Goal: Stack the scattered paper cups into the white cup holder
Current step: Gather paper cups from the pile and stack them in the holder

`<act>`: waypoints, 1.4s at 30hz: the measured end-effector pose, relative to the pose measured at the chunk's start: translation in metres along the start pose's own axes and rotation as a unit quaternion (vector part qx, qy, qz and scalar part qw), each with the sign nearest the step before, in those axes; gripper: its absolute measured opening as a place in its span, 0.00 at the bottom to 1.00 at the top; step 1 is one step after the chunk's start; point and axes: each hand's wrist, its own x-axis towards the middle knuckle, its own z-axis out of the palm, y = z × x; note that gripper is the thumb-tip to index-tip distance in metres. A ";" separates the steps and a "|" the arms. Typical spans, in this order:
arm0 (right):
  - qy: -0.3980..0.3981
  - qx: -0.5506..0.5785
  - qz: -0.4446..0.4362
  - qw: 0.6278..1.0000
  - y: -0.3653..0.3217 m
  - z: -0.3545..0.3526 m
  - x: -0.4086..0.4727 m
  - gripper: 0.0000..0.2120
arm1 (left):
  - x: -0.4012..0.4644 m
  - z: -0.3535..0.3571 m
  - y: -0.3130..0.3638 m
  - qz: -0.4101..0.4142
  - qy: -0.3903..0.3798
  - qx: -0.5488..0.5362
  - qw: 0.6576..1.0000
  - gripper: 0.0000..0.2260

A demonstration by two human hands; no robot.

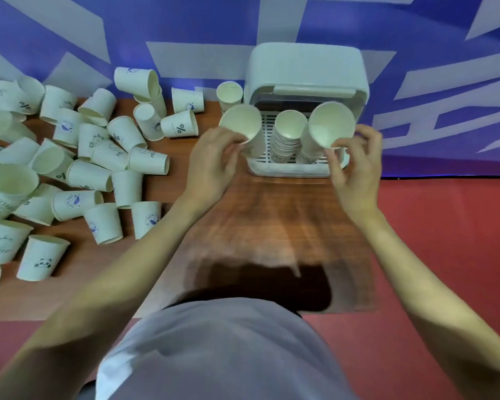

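At the white cup holder (pixel 306 82) at the far edge of the desk (pixel 272 215), I work with both hands at once. My left hand (pixel 214 160) has its grip clamped on the rim of a paper cup (pixel 241 124), thumb and fingertips pinching the near lip, its mouth tipped toward me over the holder's left corner. My right hand (pixel 355 166) pinches the rim of the top cup (pixel 331 125) on the right-hand stack, its grip closed on the near edge. Between the two stands the middle stack (pixel 289 134), many cups deep, upright on the slatted tray (pixel 289 168).

The scattered cups (pixel 78 168) lie in a heap at the left of the desk, most on their sides, some upside down, so much of the job remains.

To do this step well, I judge I should level each cup before I let it drop, since a tilted cup will catch on the rim beneath it instead of nesting. I should steady the right stack from its top while I seat it, because that column leans toward me and looks easy to topple. The left cup appears to start or join a third column; I cannot tell whether others sit under it, as my fingers hide its base.
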 end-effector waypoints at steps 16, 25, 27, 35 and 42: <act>0.004 0.009 0.052 0.999 0.065 0.026 0.032 0.09 | 0.068 0.083 0.020 0.134 -0.075 0.075 0.985 0.06; -0.039 -0.035 0.036 0.998 0.084 0.050 0.029 0.11 | 0.066 0.108 0.002 0.113 -0.122 0.106 0.980 0.07; -0.061 -0.058 0.038 0.996 0.084 0.052 0.029 0.12 | 0.066 0.112 0.003 0.102 -0.123 0.098 0.982 0.06; -0.108 -0.067 0.061 0.990 0.089 0.060 0.029 0.11 | 0.061 0.125 0.000 0.083 -0.146 0.119 0.979 0.05; -0.126 -0.058 0.083 0.987 0.089 0.060 0.032 0.11 | 0.069 0.130 -0.001 0.047 -0.154 0.098 0.982 0.06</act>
